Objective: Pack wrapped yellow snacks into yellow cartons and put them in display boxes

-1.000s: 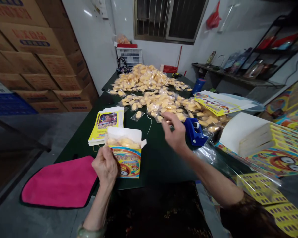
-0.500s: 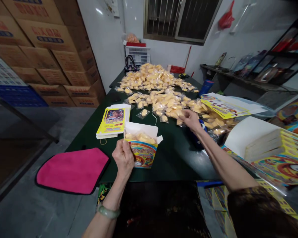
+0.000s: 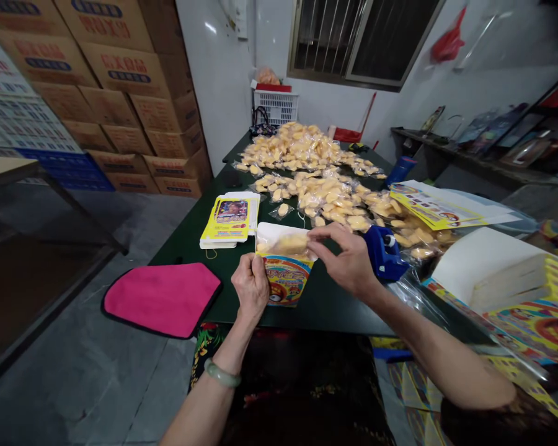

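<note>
Near the table's front edge stands a small colourful carton (image 3: 289, 280), its top uncovered and wrapped yellow snacks inside. My left hand (image 3: 251, 285) is closed round the carton's left side, thumb toward me. At the carton's mouth, my right hand (image 3: 346, 255) pinches a clear-wrapped snack packet (image 3: 295, 243) between thumb and fingers. The packet lies across the opening; its exact hold under the fingertips is partly hidden. Beyond, a large heap of wrapped snacks (image 3: 302, 145) spreads over the table.
Flat yellow cartons (image 3: 230, 220) lie stacked left of the carton. To the right sit a blue tape dispenser (image 3: 385, 254), printed sheets (image 3: 439, 207) and a big box of upright cartons (image 3: 516, 285). A pink cloth-like piece (image 3: 162, 297) overhangs the left edge.
My right hand has come back from the snack heap to the carton's opening with a packet. My left hand keeps its hold on the carton. The view has shifted left.
</note>
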{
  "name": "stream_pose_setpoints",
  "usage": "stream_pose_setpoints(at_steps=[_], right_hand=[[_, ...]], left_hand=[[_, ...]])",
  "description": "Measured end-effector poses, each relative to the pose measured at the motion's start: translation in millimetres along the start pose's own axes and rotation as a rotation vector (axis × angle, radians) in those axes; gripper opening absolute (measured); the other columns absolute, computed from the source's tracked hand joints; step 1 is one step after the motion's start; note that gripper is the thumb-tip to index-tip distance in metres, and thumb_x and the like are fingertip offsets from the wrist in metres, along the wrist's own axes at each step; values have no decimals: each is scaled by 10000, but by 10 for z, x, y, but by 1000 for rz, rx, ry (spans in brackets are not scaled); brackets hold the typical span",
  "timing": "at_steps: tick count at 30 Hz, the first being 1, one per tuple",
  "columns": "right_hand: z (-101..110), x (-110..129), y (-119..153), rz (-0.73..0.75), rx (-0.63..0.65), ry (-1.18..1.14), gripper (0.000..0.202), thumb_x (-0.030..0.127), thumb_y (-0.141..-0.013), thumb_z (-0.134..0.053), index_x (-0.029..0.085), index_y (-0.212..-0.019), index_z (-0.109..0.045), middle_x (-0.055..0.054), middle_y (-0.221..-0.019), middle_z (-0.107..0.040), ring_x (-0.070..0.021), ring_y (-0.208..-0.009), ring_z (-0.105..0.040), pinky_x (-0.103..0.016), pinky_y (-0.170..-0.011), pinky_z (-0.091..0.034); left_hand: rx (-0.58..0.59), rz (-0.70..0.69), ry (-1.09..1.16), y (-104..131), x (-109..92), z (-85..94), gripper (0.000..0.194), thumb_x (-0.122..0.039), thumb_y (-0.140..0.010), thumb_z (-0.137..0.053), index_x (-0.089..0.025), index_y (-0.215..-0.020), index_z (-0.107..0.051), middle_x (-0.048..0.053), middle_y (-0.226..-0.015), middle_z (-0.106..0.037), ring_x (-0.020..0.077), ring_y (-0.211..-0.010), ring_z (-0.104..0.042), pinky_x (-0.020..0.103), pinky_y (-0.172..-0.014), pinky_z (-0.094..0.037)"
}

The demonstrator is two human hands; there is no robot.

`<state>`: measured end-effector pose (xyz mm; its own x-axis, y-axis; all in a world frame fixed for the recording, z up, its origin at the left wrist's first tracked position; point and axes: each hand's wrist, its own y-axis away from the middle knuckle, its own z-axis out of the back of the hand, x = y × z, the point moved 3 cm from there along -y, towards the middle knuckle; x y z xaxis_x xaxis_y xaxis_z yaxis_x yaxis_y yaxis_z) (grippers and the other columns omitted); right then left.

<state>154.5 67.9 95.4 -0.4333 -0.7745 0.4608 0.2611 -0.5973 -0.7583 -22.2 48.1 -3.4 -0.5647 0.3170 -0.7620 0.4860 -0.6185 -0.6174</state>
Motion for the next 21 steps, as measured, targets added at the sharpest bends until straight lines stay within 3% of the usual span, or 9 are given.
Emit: stream_pose_setpoints(at_steps=[4,8,12,16,21], right_hand=[[-55,107,46,264,37,451,152,173,-871,-510,180,-925,-651,-35,-715,-663,-189,-715,-551,-338,-671,-350],[-105,259,35,415,174,596,209,150,-896,-455,146,-998,-638,-31,-710,-665,-171,-660,-516,-317,-628,-314],[-149,338,51,354,170,654,175,136,-842,-470,165,-896,-635,-30,-706,-666,-157,-629,-518,-293,-599,-307],[-182,381,86,269,166,709,143,157,-804,-473,167,-790,-615,-25,-643,-649,-139,-548,-508,-286,-540,-277],[-186,368,104,280,181,643,227,168,-861,-445,156,-999,-624,-31,-739,-693,-127,-591,-558,-266,-534,-300]], left_hand=[[-22,-23,42,28,66,26,341,-418,-917,-360,-187,-715,-507,-8,-625,-547,113,-572,-526,222,-583,-415],[20,-31,144,-22,-43,89,352,-468,-910,-379,-173,-828,-555,6,-691,-599,130,-625,-565,237,-604,-446],[18,-56,280,-124,-302,173,348,-476,-860,-504,-156,-986,-558,34,-842,-639,137,-730,-601,251,-678,-482],[-46,-70,261,-192,-424,163,267,-394,-826,-581,-158,-941,-535,-5,-756,-588,100,-633,-553,226,-619,-460],[-47,-171,173,-249,-408,151,219,-268,-824,-567,-165,-1002,-492,-60,-650,-509,66,-510,-470,195,-521,-388]])
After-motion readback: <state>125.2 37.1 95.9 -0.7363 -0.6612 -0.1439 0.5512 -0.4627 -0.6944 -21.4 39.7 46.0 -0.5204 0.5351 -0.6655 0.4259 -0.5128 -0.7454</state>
